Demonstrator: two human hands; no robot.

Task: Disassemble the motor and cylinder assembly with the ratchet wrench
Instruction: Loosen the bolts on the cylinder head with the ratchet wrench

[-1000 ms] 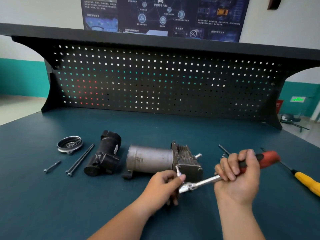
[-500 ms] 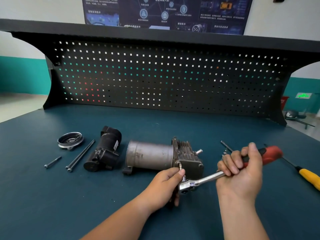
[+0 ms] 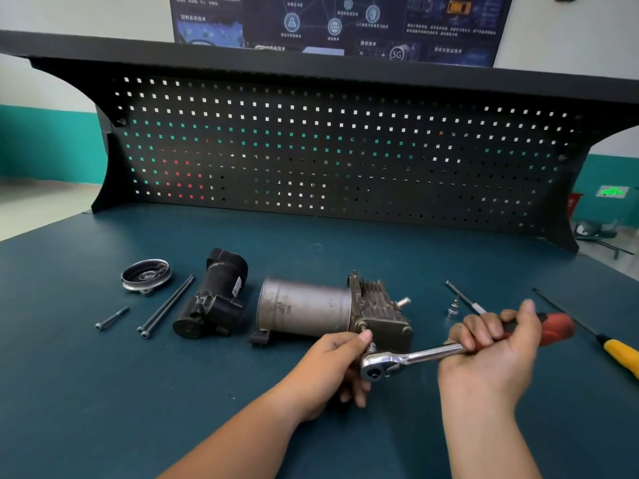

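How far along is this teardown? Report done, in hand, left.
Done: round cover, three bolts and black housing lie loose. In hand: right hand holds the ratchet wrench at the finned block; left hand steadies there. Left: block still joined to the grey cylinder.

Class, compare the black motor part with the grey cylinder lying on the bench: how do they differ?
The black motor part lies apart and untouched; the grey cylinder is still joined to the finned block. The black part is angled, the cylinder lies crosswise. Both rest on the bench.
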